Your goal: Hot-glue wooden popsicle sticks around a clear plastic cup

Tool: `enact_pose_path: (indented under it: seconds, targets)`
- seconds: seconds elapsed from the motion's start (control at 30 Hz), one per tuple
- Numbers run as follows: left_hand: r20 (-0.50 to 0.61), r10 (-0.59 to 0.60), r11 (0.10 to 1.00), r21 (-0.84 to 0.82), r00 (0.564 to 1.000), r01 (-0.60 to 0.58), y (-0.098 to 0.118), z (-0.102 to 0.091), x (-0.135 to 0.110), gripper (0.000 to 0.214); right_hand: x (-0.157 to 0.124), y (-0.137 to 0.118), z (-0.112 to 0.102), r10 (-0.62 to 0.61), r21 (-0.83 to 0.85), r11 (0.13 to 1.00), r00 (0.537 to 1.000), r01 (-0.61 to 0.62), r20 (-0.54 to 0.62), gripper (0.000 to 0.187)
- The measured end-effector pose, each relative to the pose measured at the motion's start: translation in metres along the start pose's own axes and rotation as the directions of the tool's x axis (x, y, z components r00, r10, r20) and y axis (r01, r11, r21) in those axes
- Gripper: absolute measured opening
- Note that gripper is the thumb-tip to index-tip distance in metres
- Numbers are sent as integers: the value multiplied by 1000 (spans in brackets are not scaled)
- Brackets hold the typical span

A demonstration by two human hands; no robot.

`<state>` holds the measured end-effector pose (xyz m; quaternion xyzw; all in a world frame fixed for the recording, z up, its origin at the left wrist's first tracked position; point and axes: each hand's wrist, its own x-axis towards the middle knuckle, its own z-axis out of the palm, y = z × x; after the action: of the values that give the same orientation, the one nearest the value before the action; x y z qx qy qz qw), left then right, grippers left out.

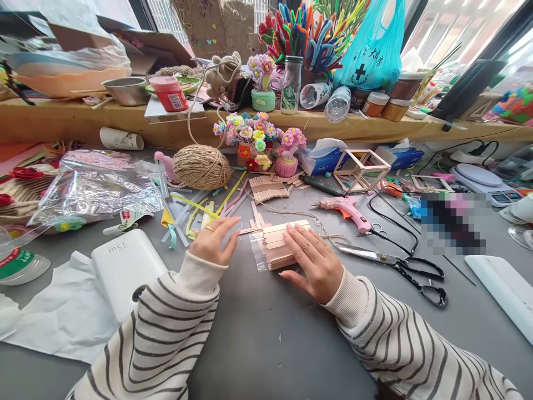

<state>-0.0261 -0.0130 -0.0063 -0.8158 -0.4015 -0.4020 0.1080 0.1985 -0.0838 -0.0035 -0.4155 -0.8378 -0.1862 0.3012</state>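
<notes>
My right hand [311, 260] lies flat, fingers spread, on a clear bag of wooden craft sticks [277, 242] at the middle of the grey table [266, 333]. My left hand [214, 239] hovers just left of the bag, fingers stretched together toward it, a ring on one finger, nothing visibly held. Loose sticks [255, 218] lie just beyond the fingertips. Both arms wear striped sleeves.
A pink glue gun [347, 210] and black scissors [400, 268] lie right of the bag. A twine ball [201, 166], a wooden stick cube [360, 171], pipe-cleaner flowers [258, 139], a white box [125, 266] and a plastic bag [95, 186] surround the hands. A cluttered wooden shelf [266, 125] runs behind.
</notes>
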Motion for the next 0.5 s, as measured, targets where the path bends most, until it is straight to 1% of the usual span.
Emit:
enact_pose_path:
  seconds: [0.03, 0.1, 0.2, 0.27, 0.4, 0.5]
  targets:
    - [77, 19, 1000, 17, 997, -21, -4, 4, -2, 22, 0, 0, 0, 1, 3, 1000, 1000, -1, -1, 54]
    - [192, 59, 996, 49, 980, -70, -9, 10, -6, 25, 0, 1, 0, 0, 15, 1000, 1000, 0, -5, 53]
    - [308, 29, 991, 116, 951, -68, -13, 15, -9, 22, -1, 1, 0, -2, 29, 1000, 1000, 2, -10, 52]
    - [330, 23, 981, 174, 944, -85, -14, 15, -9, 21, -1, 1, 0, 3, 28, 1000, 1000, -3, -9, 53]
    - [290, 75, 935, 312, 954, -169, -11, 12, -6, 26, -1, 1, -1, 4, 16, 1000, 1000, -4, -6, 50]
    - [286, 101, 895, 392, 953, -213, -6, 9, -5, 27, 0, 0, -2, -5, 7, 1000, 1000, 5, -7, 48]
